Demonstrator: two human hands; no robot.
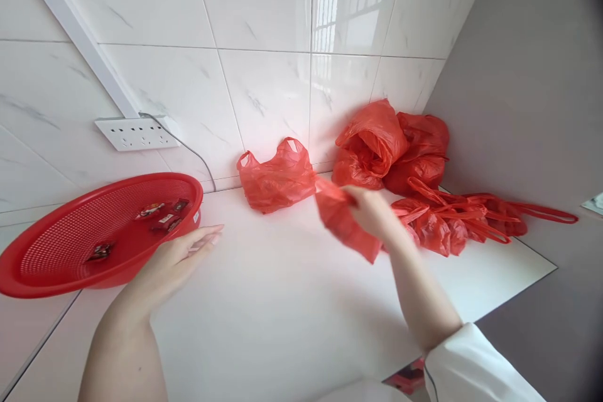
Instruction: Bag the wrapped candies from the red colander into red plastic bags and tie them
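Observation:
My right hand is closed on a thin red plastic bag, which looks flat and is smeared by motion. Another red plastic bag with two loop handles stands against the wall, just left of the held one. My left hand has its fingers stretched out over the white tabletop and holds nothing. Beside it is a red perforated plastic basket, tilted. A few small wrapped packets lie inside.
Two bulging red bags lean in the back right corner. In front of them lies a row of small tied red bags. On the tiled wall, a white power strip has a grey cable running down. A grey panel bounds the right side.

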